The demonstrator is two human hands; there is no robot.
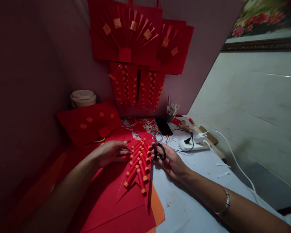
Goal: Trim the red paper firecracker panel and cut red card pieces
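A string of red paper firecrackers (141, 161) with orange ends lies on red card sheets (116, 200), the rolls slanting in pairs along its length. My left hand (113, 153) is at its left side with fingers stretched out and nothing held in them. Whether its fingertips touch the rolls I cannot tell. On the right side of the string, my right hand (171, 161) grips black-handled scissors (159, 151), their blades pointing away from me. A bracelet circles the right wrist.
Red fan-decorated panels (126, 35) and finished firecracker strings (151, 89) hang at the back. A phone (163, 126), white string scraps (150, 125), a pen cup (171, 111) and a power strip (193, 144) with cables lie beyond. A lidded white tub (83, 98) stands back left.
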